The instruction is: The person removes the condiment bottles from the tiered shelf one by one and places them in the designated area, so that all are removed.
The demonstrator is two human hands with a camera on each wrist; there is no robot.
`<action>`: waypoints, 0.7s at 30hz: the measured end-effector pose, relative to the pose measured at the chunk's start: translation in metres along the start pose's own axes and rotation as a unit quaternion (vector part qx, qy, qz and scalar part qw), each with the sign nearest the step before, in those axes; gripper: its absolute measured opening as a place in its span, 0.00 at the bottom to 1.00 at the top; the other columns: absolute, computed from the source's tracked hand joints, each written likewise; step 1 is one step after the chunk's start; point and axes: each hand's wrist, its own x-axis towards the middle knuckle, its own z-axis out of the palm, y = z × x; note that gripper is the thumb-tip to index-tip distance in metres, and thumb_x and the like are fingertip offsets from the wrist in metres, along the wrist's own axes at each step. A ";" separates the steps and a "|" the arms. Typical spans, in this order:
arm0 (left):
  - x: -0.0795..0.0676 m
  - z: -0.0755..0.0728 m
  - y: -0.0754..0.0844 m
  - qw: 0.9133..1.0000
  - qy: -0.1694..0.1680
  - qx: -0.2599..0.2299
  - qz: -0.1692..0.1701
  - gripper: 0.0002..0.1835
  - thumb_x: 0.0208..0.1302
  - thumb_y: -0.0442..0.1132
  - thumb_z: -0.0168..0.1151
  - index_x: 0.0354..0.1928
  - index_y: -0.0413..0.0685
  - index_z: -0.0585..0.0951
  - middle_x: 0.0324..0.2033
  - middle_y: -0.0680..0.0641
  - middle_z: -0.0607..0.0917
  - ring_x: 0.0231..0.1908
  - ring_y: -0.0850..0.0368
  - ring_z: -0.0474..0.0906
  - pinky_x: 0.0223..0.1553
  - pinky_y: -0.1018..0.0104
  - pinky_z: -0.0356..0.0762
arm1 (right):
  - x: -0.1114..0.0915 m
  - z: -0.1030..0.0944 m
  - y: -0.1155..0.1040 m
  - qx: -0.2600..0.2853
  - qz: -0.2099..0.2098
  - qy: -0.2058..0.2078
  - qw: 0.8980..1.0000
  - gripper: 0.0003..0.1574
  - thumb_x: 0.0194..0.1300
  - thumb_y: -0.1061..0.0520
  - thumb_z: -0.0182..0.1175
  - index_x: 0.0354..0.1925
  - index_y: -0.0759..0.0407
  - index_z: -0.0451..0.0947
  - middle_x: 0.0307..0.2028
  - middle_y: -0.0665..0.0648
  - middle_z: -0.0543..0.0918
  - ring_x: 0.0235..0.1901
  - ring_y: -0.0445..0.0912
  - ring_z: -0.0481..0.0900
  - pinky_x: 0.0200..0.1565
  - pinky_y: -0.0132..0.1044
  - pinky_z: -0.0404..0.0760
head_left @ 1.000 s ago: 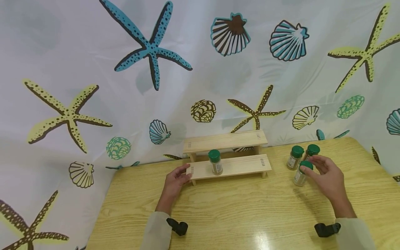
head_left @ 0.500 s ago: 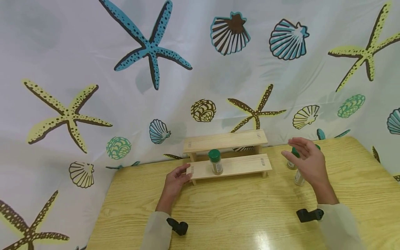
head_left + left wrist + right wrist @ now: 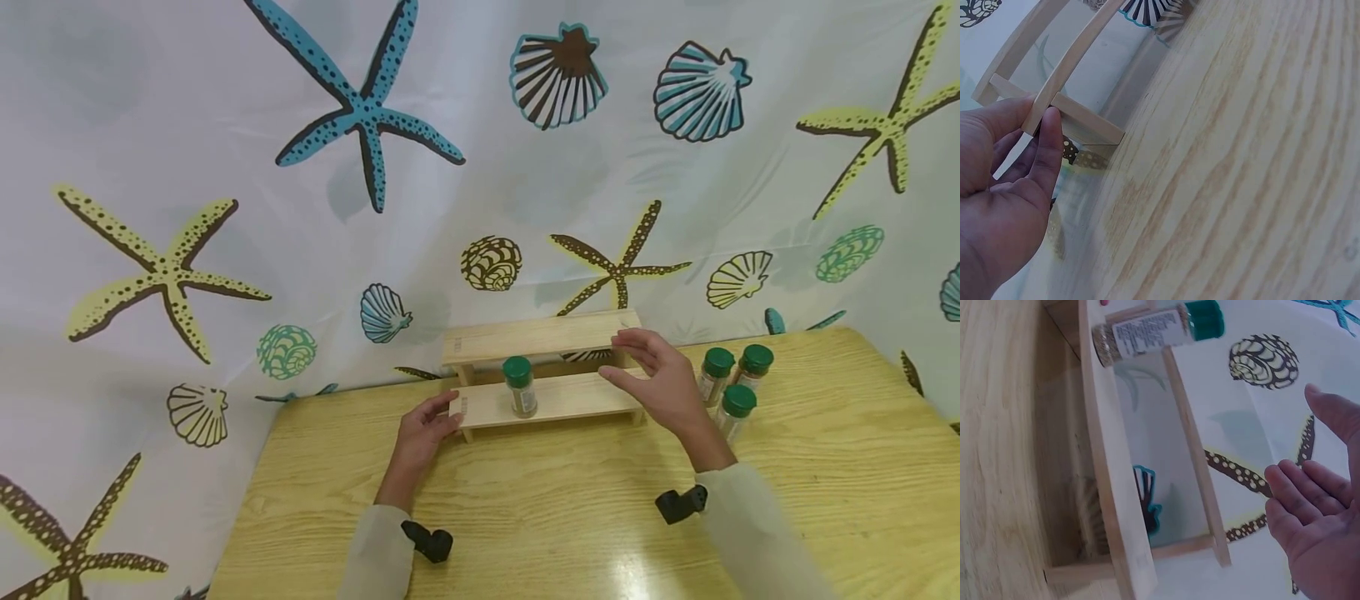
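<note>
A two-tier wooden shelf rack (image 3: pixel 573 395) stands against the cloth at the back of the table. My left hand (image 3: pixel 422 429) pinches the left end of its lower board between thumb and fingers, as the left wrist view shows (image 3: pixel 1013 181). On that lower board, left of the middle, a spice jar (image 3: pixel 521 387) with a green cap stands upright; its label faces the camera in the right wrist view. My right hand (image 3: pixel 663 385) hovers near the rack's right end with fingers spread and nothing in it. It overlaps the corner of the lower board in the head view.
Three more green-capped spice jars, among them a front jar (image 3: pixel 737 407), stand grouped on the table right of the rack. A white cloth (image 3: pixel 480 167) printed with starfish and shells hangs behind the wood-grain table (image 3: pixel 525 517).
My right hand has moved left from the grouped jars to the rack's right end, leaving those jars standing. My left hand has stayed on the rack.
</note>
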 end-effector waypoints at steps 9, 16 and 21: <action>-0.002 0.000 0.002 1.000 -0.006 -0.006 0.006 0.24 0.61 0.28 0.61 0.61 0.40 0.74 0.58 0.36 0.74 0.39 0.65 0.78 0.40 0.70 0.82 | 0.009 0.036 0.003 0.006 -0.023 -0.044 0.999 0.36 0.59 0.53 0.67 0.62 0.62 0.67 0.57 0.63 0.76 0.60 0.55 0.73 0.68 0.52 0.63; -0.003 0.000 0.003 1.000 -0.007 -0.006 0.002 0.24 0.61 0.28 0.61 0.61 0.39 0.74 0.58 0.36 0.74 0.39 0.64 0.78 0.40 0.70 0.82 | 0.013 0.059 0.005 0.008 -0.014 -0.069 0.997 0.37 0.58 0.51 0.67 0.62 0.60 0.67 0.58 0.62 0.75 0.62 0.57 0.71 0.63 0.55 0.69; -0.004 -0.001 0.003 1.000 -0.008 -0.008 0.002 0.24 0.61 0.28 0.61 0.61 0.39 0.74 0.59 0.37 0.74 0.39 0.65 0.78 0.38 0.72 0.81 | 0.015 0.072 0.007 0.001 0.005 -0.087 0.996 0.38 0.57 0.49 0.68 0.62 0.57 0.67 0.60 0.62 0.73 0.64 0.59 0.68 0.62 0.56 0.70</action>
